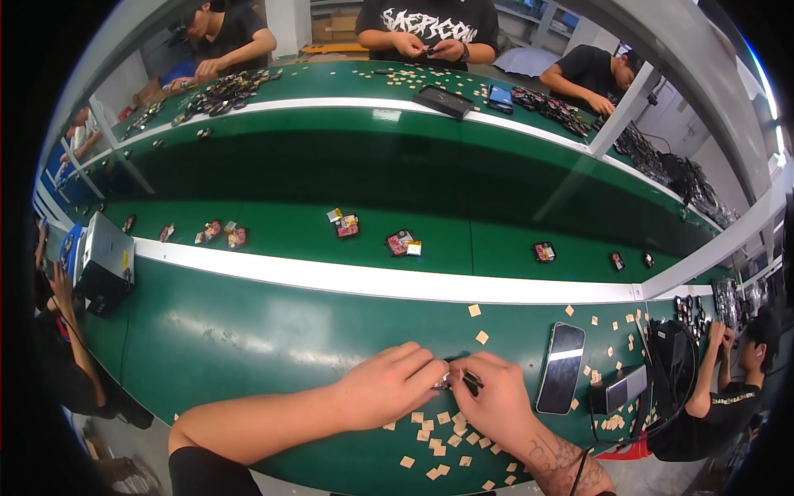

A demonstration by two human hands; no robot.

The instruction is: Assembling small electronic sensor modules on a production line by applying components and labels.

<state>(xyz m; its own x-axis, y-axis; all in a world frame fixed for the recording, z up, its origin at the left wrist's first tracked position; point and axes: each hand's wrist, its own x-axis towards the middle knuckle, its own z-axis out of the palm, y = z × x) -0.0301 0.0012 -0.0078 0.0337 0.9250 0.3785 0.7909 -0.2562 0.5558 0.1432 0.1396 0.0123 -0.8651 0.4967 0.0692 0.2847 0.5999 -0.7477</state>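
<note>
Over the green worktable [248, 331], my left hand [395, 380] and my right hand [496, 398] meet with fingers pinched. Between them sits a small black-and-silver part [442, 382], mostly covered by my fingers, so its kind does not show. My left fingers close on its near side. A dark bit shows by my right thumb and forefinger; whether it belongs to the same part I cannot tell. Small square tan paper pieces [439, 450] lie scattered just below my hands. To the right of my right hand lies a smartphone [562, 368], screen up.
A black box-shaped device [619, 389] with a cable stands right of the phone. Beyond a white rail [356, 277], small electronic assemblies [403, 242] lie along a green conveyor belt [480, 223]. A dark metal case [105, 263] stands at left. Co-workers sit across and at both sides.
</note>
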